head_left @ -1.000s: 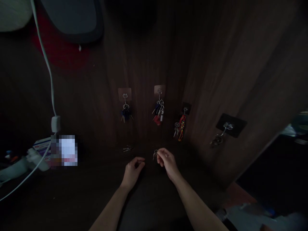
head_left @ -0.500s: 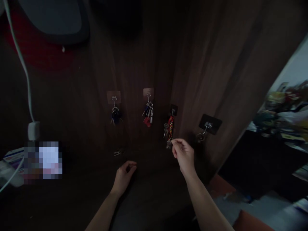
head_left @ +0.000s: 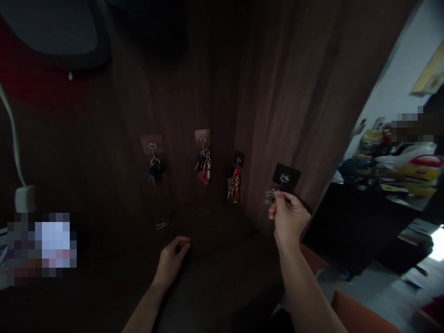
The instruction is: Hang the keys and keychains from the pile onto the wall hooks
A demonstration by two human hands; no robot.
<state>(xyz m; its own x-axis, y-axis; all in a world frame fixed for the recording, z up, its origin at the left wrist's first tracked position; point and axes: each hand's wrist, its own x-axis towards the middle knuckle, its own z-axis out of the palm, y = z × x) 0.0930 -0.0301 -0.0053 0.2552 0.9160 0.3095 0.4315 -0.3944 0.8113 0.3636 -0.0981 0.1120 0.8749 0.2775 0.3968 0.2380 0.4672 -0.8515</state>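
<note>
My right hand [head_left: 291,219] is at the rightmost hook [head_left: 284,178], which sits on a black adhesive plate on the side panel. Its thumb and fingers pinch a small bunch of keys [head_left: 269,196] close beneath that hook. Part of the bunch is hidden behind the fingers, so whether its ring is on the hook I cannot tell. My left hand [head_left: 170,260] rests on the dark desktop, fingers curled in with nothing visible in them. Just beyond it lies a loose set of keys [head_left: 163,224].
Other hooks hold dark keys [head_left: 157,172], keys with a red tag [head_left: 204,175], and keys on a red braided cord [head_left: 237,180]. At left are a white cable [head_left: 15,143] and adapter. Right of the panel, a dark surface carries a yellow container [head_left: 421,171].
My right hand has moved right, from beside the braided cord to the rightmost hook, carrying the small keys. My left hand stays on the desktop. The view has turned a little to the right.
</note>
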